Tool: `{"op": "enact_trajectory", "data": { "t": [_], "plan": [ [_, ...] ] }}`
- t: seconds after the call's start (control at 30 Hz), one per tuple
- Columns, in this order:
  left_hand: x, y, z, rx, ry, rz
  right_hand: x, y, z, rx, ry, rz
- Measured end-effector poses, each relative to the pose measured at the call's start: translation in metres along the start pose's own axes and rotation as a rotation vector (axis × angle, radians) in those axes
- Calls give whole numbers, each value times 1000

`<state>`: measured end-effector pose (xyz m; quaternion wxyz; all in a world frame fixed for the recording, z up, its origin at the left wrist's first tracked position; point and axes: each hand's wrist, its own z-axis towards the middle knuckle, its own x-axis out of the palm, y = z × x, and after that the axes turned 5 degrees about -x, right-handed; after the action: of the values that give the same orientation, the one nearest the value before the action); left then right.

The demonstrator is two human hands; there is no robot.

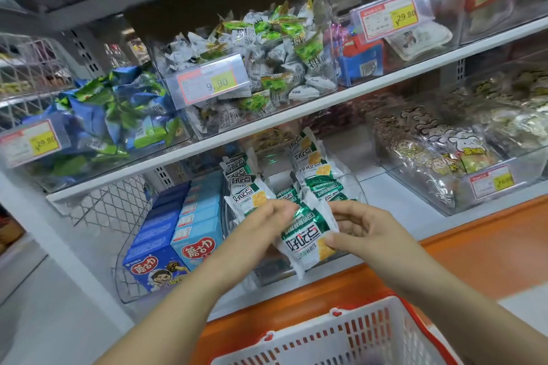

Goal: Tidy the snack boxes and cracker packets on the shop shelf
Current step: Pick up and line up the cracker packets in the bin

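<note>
Shop shelf (382, 187), lower tier. We hold one cracker packet (305, 246) just before the clear bin (267, 274), left grip (264, 225) and right grip (364, 228) both pinched on it; blue snack boxes (178, 234) stand left of the bin. Step: refiling packets; next, we judge, slot it upright into a row.

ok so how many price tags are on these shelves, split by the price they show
29.80 tags: 2
9.90 tag: 1
blurred tag, price unreadable: 1
total: 4
</note>
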<state>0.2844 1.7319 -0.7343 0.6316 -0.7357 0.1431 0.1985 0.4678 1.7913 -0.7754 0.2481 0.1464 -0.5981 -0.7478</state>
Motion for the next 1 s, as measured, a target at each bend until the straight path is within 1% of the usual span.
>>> {"op": "enact_trajectory", "data": {
  "t": [0.07,0.1,0.17,0.23,0.3,0.33,0.4,0.43,0.47,0.5,0.53,0.57,0.6,0.63,0.67,0.73,0.83,0.9,1.0],
  "plan": [
    [4,5,-2,81,-41,204,1,0,0,-8,-12,-18],
    [6,7,-2,107,-71,247,1,0,0,-8,-22,-39],
    [6,6,-3,153,-117,223,0,2,1,-3,-27,-89],
    [6,5,-2,170,-129,183,-3,4,2,17,43,-92],
    [4,4,0,191,-90,173,-5,5,3,43,143,-66],
    [2,4,1,189,-41,164,-5,7,3,43,173,-43],
    [-6,3,2,158,78,121,-4,10,2,23,177,-40],
    [-12,1,4,141,106,111,-5,9,2,14,157,-48],
    [-19,0,7,128,81,117,-5,9,2,15,128,-57],
    [-27,0,14,118,-8,128,-7,8,3,18,98,-64],
    [-36,1,22,107,-151,161,-8,8,4,21,68,-65],
    [-45,5,32,88,-305,235,-10,7,5,22,42,-68],
    [-54,10,42,57,-420,345,-11,5,6,26,22,-67],
    [-61,16,51,20,-476,466,-12,4,7,28,9,-61],
    [-67,22,60,-23,-478,576,-12,4,8,30,3,-57],
    [-73,30,74,-110,-418,749,-11,2,9,41,1,-71],
    [-76,29,85,-188,-348,929,-11,0,11,63,4,-79],
    [-77,26,90,-212,-338,958,-12,1,12,63,7,-89],
    [-79,27,92,-203,-316,900,-15,0,12,64,1,-94]
  ]
}}
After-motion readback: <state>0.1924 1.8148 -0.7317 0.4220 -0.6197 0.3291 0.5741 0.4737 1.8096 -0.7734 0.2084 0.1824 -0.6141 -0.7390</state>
